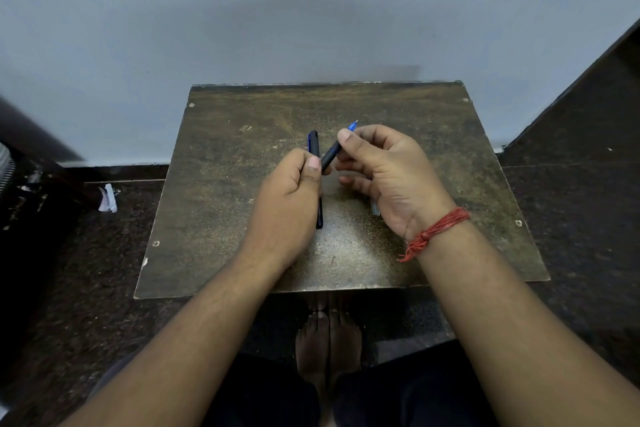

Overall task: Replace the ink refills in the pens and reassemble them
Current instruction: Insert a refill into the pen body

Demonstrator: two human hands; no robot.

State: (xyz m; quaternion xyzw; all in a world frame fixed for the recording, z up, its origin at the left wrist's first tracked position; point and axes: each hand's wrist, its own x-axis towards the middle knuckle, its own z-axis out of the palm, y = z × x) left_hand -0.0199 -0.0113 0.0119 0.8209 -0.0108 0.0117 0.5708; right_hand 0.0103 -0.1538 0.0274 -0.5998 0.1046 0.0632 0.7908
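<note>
Both hands hold a black pen with a blue tip [331, 152] tilted above a worn brown table [221, 204]. My right hand [388, 177] pinches its upper part between thumb and fingers, and the blue point sticks out past the thumb. My left hand [289, 194] is closed on its lower end, thumb pressed against the barrel. A second black pen [314, 141] with a blue clip runs along the table behind my left hand, and its other end shows below the hand. A small pale, clear part [375, 210] lies under my right palm, mostly hidden.
The small table stands against a pale wall [311, 10], with dark speckled floor on both sides. A crumpled white paper [108, 198] lies on the floor to the left. My bare feet [329, 336] are under the table's near edge. A red thread band [434, 232] circles my right wrist.
</note>
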